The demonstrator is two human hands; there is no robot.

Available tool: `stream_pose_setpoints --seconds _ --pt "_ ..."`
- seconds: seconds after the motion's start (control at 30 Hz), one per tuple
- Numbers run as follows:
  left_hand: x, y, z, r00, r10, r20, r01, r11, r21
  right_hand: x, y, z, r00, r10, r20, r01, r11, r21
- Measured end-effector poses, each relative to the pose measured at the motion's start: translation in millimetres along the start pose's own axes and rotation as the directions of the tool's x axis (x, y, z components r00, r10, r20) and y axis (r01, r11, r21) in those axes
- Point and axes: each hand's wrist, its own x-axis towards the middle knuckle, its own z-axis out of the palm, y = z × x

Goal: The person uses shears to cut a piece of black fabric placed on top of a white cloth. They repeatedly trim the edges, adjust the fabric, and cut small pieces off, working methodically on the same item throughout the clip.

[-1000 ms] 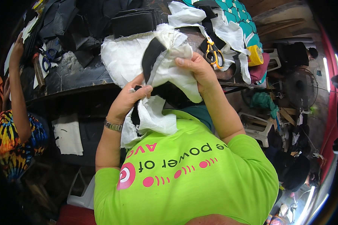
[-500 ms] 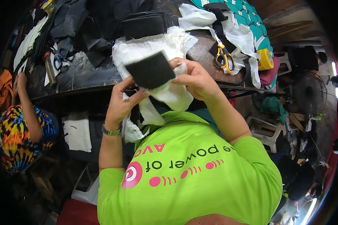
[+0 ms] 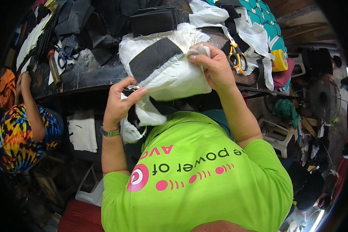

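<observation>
Between my two hands a white cloth (image 3: 178,83) is stretched by its upper edge, which runs slantwise and looks frayed. My left hand (image 3: 121,100) pinches its left corner, where torn white strips and a dark piece hang below the fingers. The right corner is gripped between thumb and fingers of my right hand (image 3: 214,65). Just beyond that edge is a black rectangular fabric piece (image 3: 154,56); whether it is joined to the cloth I cannot tell. Behind it, a frayed white cloth (image 3: 191,33) lies on the table.
Stacked black fabric pieces (image 3: 152,21) lie at the back of the dark table (image 3: 81,77). Yellow-and-black scissors (image 3: 236,56) rest on the right, near a yellow roll (image 3: 279,60). Blue-handled scissors (image 3: 64,56) and a hammer (image 3: 54,67) are on the left, near another person's arm (image 3: 33,116).
The black piece has turned and now lies flatter, farther from me. My right hand has moved right and slightly farther away, and the white cloth is now spread between both hands.
</observation>
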Motion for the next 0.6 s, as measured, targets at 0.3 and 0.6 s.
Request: stream_pose_setpoints --seconds 0.3,0.6 --pt "-1.0 64.1 -43.3 0.975 0.22 -0.036 -0.212 0.964 0.161 6.7 -0.2 -0.8 0.97 -0.221 0.098 0.215 0.974 0.063" --pt "107.0 5.4 -34.3 0.902 0.244 -0.356 0.047 0.764 0.643 87.1 40.9 -28.8 0.893 -0.434 -0.123 0.235 0.681 -0.693"
